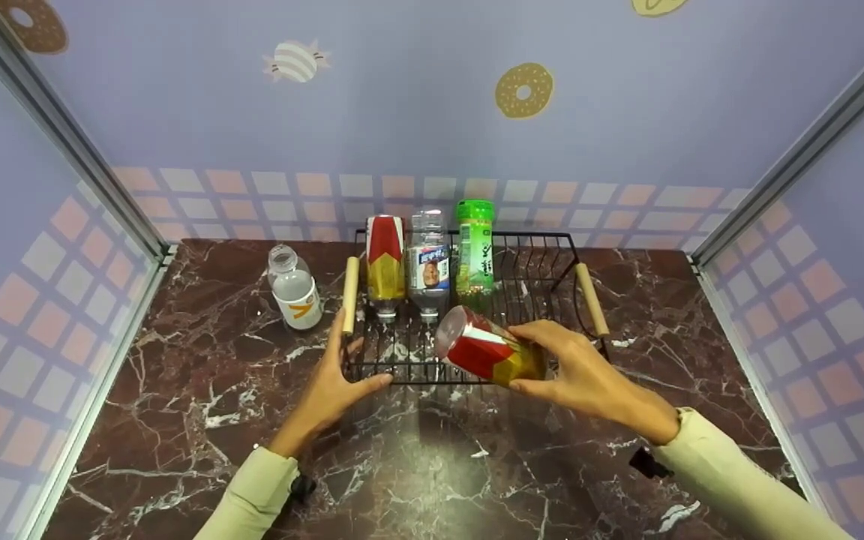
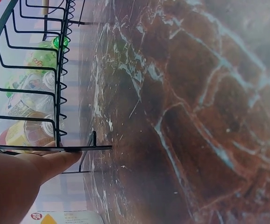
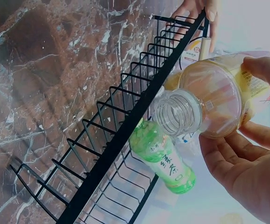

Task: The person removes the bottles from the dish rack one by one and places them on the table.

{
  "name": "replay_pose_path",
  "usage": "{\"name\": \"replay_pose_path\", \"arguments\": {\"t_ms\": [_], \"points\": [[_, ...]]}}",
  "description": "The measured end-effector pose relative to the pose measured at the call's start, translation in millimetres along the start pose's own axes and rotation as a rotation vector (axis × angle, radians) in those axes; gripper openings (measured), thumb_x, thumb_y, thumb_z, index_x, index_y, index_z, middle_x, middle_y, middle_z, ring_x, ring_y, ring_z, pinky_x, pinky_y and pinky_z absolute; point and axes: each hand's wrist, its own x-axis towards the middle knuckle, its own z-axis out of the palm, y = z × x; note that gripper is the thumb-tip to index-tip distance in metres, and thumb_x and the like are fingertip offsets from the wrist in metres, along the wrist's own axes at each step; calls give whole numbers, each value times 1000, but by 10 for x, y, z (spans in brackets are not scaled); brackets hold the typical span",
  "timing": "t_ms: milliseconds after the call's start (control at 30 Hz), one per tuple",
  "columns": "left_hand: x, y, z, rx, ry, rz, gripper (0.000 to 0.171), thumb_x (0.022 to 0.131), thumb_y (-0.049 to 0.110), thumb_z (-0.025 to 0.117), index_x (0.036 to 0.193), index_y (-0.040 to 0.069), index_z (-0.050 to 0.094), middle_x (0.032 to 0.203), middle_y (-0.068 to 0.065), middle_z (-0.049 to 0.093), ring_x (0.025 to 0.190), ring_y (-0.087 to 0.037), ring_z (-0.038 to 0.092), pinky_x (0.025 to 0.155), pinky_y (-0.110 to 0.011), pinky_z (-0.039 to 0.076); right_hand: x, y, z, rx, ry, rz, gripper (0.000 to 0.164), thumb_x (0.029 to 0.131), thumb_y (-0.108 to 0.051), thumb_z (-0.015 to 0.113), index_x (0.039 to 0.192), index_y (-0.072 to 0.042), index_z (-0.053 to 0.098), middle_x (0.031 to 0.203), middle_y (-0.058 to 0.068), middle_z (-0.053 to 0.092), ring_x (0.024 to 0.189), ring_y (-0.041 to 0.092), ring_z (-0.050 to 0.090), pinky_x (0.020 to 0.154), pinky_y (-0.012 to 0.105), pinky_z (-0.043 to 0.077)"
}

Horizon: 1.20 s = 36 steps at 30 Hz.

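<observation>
My right hand (image 1: pixel 574 371) grips a red and yellow plastic bottle (image 1: pixel 488 349) over the front of a black wire basket (image 1: pixel 529 234). Its uncapped neck (image 3: pixel 179 112) faces down toward the counter in the right wrist view. At the basket's front left corner, my left hand (image 1: pixel 331 390) holds the frame, thumb along the front wire. Inside the basket, side by side and neck down, are another red and yellow bottle (image 1: pixel 385 259), a clear bottle with a blue and white label (image 1: pixel 430 266), and a green tea bottle (image 1: pixel 475 255).
An open clear bottle with a white and orange label (image 1: pixel 297 292) stands left of the basket. Wooden handles (image 1: pixel 592 300) flank the basket's sides. It sits on a dark marbled counter (image 1: pixel 432 465) against a purple back wall (image 1: pixel 409 112), with side walls left and right.
</observation>
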Motion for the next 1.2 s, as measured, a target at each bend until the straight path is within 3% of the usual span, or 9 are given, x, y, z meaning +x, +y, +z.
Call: {"name": "replay_pose_path", "arguments": {"t_ms": [133,233,433,567,800,1033,1200], "points": [[-10,41,-19,47,-13,-17,133,86,18,97,178,15,1,180,-32,7,158,-51,38,129,-65,33,-27,-44,16,-8,-26,26,69,83,-14,97,143,2,66,139,18,71,119,33,72,99,49,65],[-28,101,-38,143,-12,-1,133,85,25,98,178,12,4,181,-30,8,162,-50,29,131,-68,26,-41,-71,32,-18,-44,30,71,83,-14,96,144,3,65,139,19,70,119,34,71,99,50,65],[-91,242,-50,327,14,129,131,82,30,100,174,-1,13,180,-31,5,164,-56,12,129,-77,16,-68,-106,63,-63,-61,-4,73,84,-16,97,146,3,64,140,19,68,122,34,70,102,50,64],[-130,341,-30,342,24,188,127,81,28,101,172,-3,18,179,-31,15,164,-54,19,129,-75,20,-92,-141,73,-85,-77,-8,75,84,-19,97,147,2,64,141,16,67,123,32,69,105,48,63],[-201,518,43,387,23,225,115,82,27,100,170,-1,32,179,-25,23,164,-50,22,129,-75,21,-108,-185,156,-126,-104,-45,76,82,-19,99,146,2,65,139,16,67,120,30,70,100,45,65],[-278,716,143,365,-61,256,116,84,33,98,173,5,29,182,-15,21,165,-44,24,128,-72,26,-128,-206,218,-151,-147,-68,74,83,-21,98,145,2,66,138,16,67,116,28,70,94,39,67],[-330,848,207,379,-154,281,113,87,41,93,175,10,28,183,-5,20,166,-36,24,132,-63,26,-112,-217,235,-153,-163,-83,73,84,-21,98,145,1,66,137,14,67,115,26,70,93,36,67]]}}
